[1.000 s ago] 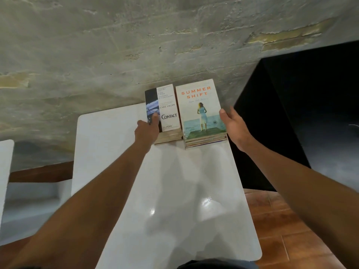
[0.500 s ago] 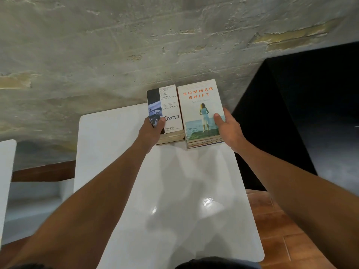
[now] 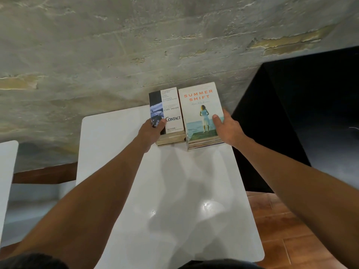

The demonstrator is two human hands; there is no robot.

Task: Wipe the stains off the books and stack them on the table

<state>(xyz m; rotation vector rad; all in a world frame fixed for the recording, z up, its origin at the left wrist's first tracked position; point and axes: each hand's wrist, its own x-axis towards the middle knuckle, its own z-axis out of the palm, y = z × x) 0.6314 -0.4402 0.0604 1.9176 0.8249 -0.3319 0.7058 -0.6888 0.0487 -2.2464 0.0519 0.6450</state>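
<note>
Two stacks of paperbacks stand side by side at the far end of the white table (image 3: 120, 144), against the wall. The left stack is topped by "Contact" (image 3: 172, 107), the right stack by "Summer Shift" (image 3: 198, 101). My left hand (image 3: 150, 131) grips the near left corner of the Contact stack, thumb on the cover. My right hand (image 3: 228, 128) holds the near right side of the Summer Shift stack, thumb lying on its cover and fingers down its right edge. No cloth is in view.
A rough grey concrete wall (image 3: 136, 45) rises right behind the books. A black cabinet (image 3: 310, 113) stands against the table's right side. Wooden floor (image 3: 281, 220) shows at lower right, and another white surface (image 3: 5, 171) at far left.
My right hand moved from beside the Summer Shift stack onto it, thumb now on the cover. My left hand shifted its hold slightly on the Contact stack. Both stacks stay in place.
</note>
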